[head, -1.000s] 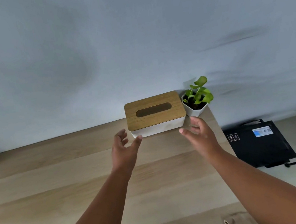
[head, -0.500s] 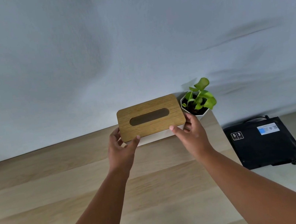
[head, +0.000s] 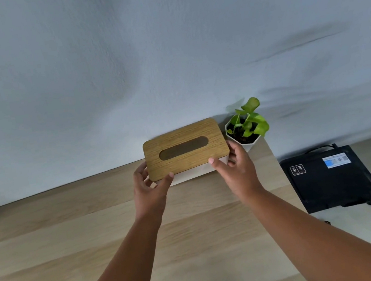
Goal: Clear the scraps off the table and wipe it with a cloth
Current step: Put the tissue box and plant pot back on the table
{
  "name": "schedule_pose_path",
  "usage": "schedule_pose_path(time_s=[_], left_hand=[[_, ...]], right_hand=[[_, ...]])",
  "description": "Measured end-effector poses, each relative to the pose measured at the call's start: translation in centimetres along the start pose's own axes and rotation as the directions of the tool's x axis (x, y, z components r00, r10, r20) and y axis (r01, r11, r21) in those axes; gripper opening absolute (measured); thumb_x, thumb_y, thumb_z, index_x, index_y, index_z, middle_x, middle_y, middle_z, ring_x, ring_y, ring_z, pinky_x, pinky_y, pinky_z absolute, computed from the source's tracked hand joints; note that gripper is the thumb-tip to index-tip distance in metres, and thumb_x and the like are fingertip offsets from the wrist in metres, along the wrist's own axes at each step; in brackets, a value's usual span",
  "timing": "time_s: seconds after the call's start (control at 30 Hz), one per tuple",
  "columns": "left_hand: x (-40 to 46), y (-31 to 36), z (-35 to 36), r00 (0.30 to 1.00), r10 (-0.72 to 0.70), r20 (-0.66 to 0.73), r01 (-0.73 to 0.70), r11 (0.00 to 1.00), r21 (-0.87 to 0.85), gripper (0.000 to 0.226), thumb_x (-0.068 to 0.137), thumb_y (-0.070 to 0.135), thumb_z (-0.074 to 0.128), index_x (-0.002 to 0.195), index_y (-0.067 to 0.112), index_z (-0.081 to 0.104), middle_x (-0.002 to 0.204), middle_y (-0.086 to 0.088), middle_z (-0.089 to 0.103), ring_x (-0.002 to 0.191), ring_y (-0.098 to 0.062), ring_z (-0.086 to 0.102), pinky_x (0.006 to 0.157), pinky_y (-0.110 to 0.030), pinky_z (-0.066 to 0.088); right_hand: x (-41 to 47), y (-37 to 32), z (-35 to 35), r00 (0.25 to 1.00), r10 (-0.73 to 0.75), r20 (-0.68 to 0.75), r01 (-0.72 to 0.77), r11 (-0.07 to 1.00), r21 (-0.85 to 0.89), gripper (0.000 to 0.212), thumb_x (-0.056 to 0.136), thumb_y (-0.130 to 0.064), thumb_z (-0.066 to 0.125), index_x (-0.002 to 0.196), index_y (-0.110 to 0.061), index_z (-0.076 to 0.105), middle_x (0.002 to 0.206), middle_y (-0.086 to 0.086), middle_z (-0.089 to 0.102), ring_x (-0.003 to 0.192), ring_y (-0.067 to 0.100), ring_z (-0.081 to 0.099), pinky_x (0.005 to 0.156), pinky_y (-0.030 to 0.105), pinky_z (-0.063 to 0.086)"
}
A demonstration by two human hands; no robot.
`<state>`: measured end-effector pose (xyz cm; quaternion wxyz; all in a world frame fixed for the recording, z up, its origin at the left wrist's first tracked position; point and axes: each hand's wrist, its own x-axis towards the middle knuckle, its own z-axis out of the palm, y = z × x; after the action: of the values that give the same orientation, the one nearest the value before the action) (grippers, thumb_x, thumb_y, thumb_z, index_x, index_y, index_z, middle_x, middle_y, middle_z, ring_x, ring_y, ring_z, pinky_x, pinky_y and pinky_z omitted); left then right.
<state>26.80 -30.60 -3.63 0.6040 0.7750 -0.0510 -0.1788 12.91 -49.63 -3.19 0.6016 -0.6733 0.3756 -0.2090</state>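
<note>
Hands, left hand (head: 149, 189) and right hand (head: 239, 168), grip tissue box (head: 184, 150).

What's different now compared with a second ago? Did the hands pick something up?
Yes. A second ago both hands were open, just short of the tissue box. Since then the left hand and right hand have closed in and gripped its two ends, and its wooden lid now looks tilted up toward the camera, as if the box is being lifted. The potted plant, the table and the black device on the floor stayed put.
</note>
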Motion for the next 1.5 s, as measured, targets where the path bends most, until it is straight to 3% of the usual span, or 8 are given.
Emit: schedule_pose_path(time_s=[0.07,0.2,0.3,0.47,0.6,0.87,1.03,1.5], left_hand=[[-0.2,0.4,-0.4,1.0,0.013,-0.005,-0.013,1.0,-0.003,0.069,0.074,0.029,0.091,0.13,0.042,0.053,0.128,0.014,0.062,0.11,0.004,0.064,0.093,-0.028,0.054],[-0.8,1.3,-1.3,0.999,0.041,-0.014,-0.041,0.999,0.004,0.065,0.076,0.026,0.09,0.127,0.043,0.054,0.126,0.016,0.062,0.107,0.006,0.064,0.088,-0.023,0.052],[-1.3,1.8,-2.2,0.998,0.059,-0.02,-0.059,0.998,0.0,0.064,0.077,0.025,0.09,0.126,0.044,0.053,0.126,0.017,0.061,0.106,0.008,0.063,0.086,-0.021,0.051],[-2.3,2.3,-4.5,0.997,0.074,-0.025,-0.074,0.997,-0.022,0.067,0.074,0.03,0.09,0.128,0.045,0.053,0.127,0.015,0.063,0.109,0.005,0.064,0.086,-0.022,0.052],[-2.9,2.0,-6.8,0.997,0.068,-0.042,-0.07,0.997,-0.044,0.07,0.071,0.031,0.091,0.127,0.048,0.053,0.128,0.018,0.061,0.11,0.008,0.062,0.086,-0.021,0.051],[-3.7,0.9,-11.8,0.996,0.066,-0.066,-0.07,0.997,-0.045,0.071,0.075,0.022,0.09,0.131,0.045,0.053,0.127,0.017,0.061,0.106,0.011,0.062,0.073,-0.006,0.051],[-3.5,0.4,-15.3,0.996,0.061,-0.066,-0.064,0.997,-0.043,0.072,0.076,0.019,0.089,0.134,0.041,0.053,0.127,0.017,0.061,0.106,0.014,0.06,0.072,-0.002,0.049],[-0.1,-1.5,-25.4,0.998,0.033,-0.061,-0.035,0.999,-0.025,0.071,0.077,0.018,0.088,0.133,0.042,0.052,0.126,0.015,0.064,0.108,0.008,0.062,0.085,-0.019,0.05]], right_hand=[[-0.3,-0.4,0.1,1.0,-0.006,-0.007,0.006,1.0,-0.004,0.051,0.082,-0.046,0.08,0.119,-0.066,0.051,0.133,-0.016,0.063,0.123,0.006,0.059,0.106,0.034,0.051],[-1.0,-0.8,0.4,1.0,0.014,0.011,-0.014,1.0,-0.005,0.072,0.079,-0.052,0.079,0.143,-0.033,0.051,0.139,-0.008,0.06,0.128,0.013,0.058,0.109,0.041,0.05],[-1.6,-1.3,0.9,1.0,0.008,0.008,-0.008,1.0,-0.01,0.074,0.082,-0.047,0.081,0.146,-0.028,0.049,0.139,-0.004,0.06,0.127,0.014,0.058,0.109,0.041,0.05],[-3.3,-2.3,2.2,1.0,-0.023,0.008,0.023,1.0,-0.018,0.056,0.085,-0.043,0.082,0.13,-0.045,0.049,0.133,-0.009,0.06,0.123,0.009,0.058,0.103,0.032,0.05],[-4.7,-2.9,3.9,0.999,-0.032,0.029,0.033,0.999,-0.031,0.059,0.085,-0.043,0.082,0.136,-0.035,0.052,0.135,-0.007,0.06,0.123,0.012,0.058,0.102,0.033,0.051],[-7.6,-3.8,7.9,0.998,-0.036,0.047,0.038,0.998,-0.042,0.059,0.085,-0.04,0.082,0.136,-0.032,0.052,0.135,-0.007,0.06,0.123,0.013,0.057,0.106,0.043,0.052],[-9.5,-4.4,11.0,0.999,-0.031,0.033,0.033,0.998,-0.056,0.059,0.085,-0.041,0.082,0.135,-0.033,0.052,0.134,-0.008,0.06,0.123,0.011,0.057,0.106,0.042,0.052],[-12.6,-5.2,21.5,0.998,0.003,0.064,0.0,0.999,-0.046,0.058,0.087,-0.039,0.081,0.134,-0.033,0.049,0.133,-0.007,0.06,0.122,0.011,0.057,0.105,0.037,0.052]])
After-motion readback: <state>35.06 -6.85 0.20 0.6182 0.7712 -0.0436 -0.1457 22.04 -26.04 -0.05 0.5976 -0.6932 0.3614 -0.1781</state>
